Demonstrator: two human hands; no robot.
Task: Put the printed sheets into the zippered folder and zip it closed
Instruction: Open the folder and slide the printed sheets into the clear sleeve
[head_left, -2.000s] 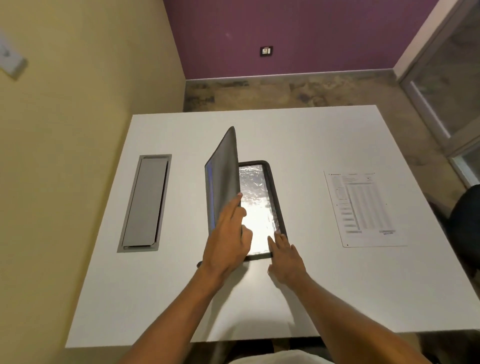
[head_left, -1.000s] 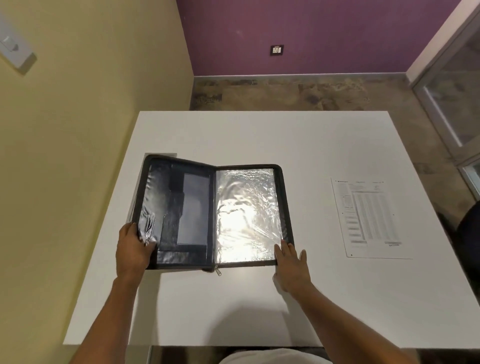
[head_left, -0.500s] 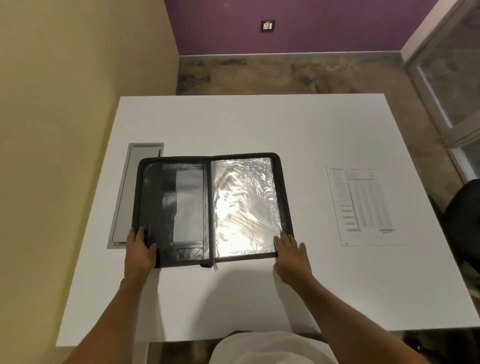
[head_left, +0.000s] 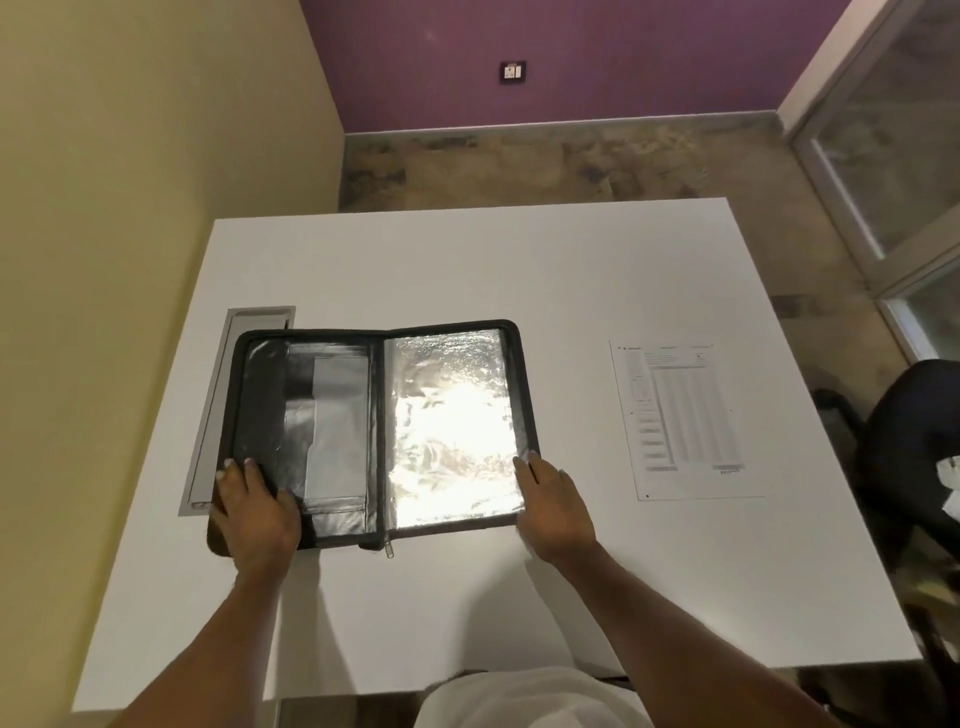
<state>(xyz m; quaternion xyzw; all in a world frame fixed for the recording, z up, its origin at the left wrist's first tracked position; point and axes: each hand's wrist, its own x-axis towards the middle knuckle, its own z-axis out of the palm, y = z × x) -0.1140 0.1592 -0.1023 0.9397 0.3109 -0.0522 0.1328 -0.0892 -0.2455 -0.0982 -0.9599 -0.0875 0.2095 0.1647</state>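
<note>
The black zippered folder (head_left: 379, 431) lies fully open and flat on the white table (head_left: 467, 270), with shiny plastic sleeves on the right half and pockets on the left. Its zip pull (head_left: 388, 546) hangs at the near end of the spine. My left hand (head_left: 254, 512) rests flat on the folder's near left corner, fingers straight. My right hand (head_left: 556, 506) lies flat at the near right corner, fingertips touching the folder's edge. The printed sheets (head_left: 685, 418) lie flat on the table well to the right of the folder, untouched.
A grey cable hatch (head_left: 213, 415) is set into the table, partly under the folder's left edge. A yellow wall stands close on the left. A black chair (head_left: 914, 441) sits off the table's right side.
The folder's left cover swung from upright to flat on the table. My left hand went with it and now presses the near left corner. My right hand stayed at the near right corner.
</note>
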